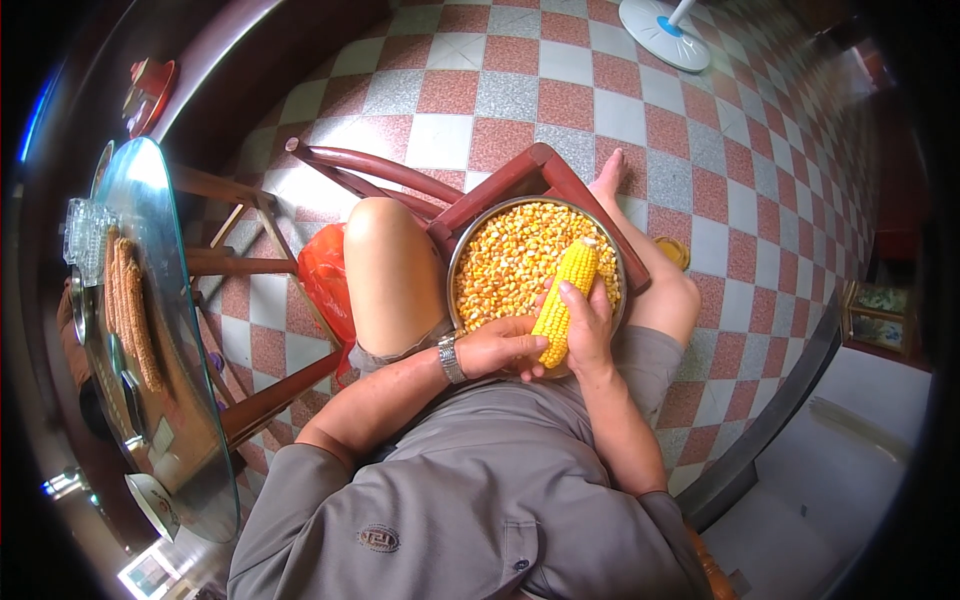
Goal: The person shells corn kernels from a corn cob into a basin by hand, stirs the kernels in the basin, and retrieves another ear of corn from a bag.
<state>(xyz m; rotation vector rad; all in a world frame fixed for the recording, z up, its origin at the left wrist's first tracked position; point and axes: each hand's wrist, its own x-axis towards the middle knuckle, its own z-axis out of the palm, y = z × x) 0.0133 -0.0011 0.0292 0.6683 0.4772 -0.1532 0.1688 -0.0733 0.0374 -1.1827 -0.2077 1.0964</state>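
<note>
A full ear of yellow corn (568,292) is tilted across the near right part of a round metal basin (451,279). My right hand (591,322) wraps its right side, thumb lying along the kernels. At the lower end, my left hand (502,346), with a metal-band watch (450,358) on the wrist, holds the ear between thumb and fingers; some of those fingers are hidden beneath it. Loose corn kernels (517,251), yellow with whitish bits, fill much of the basin. It sits between my knees, over a red wooden chair or stool (495,191).
Bare corncobs (131,315) lie on a glass-topped table (187,450) at left, beside a clear glass dish (82,232) and a white bowl (154,504). A red plastic bag (324,274) hangs near my left knee. A white stand base (664,34) is on the tiled floor ahead.
</note>
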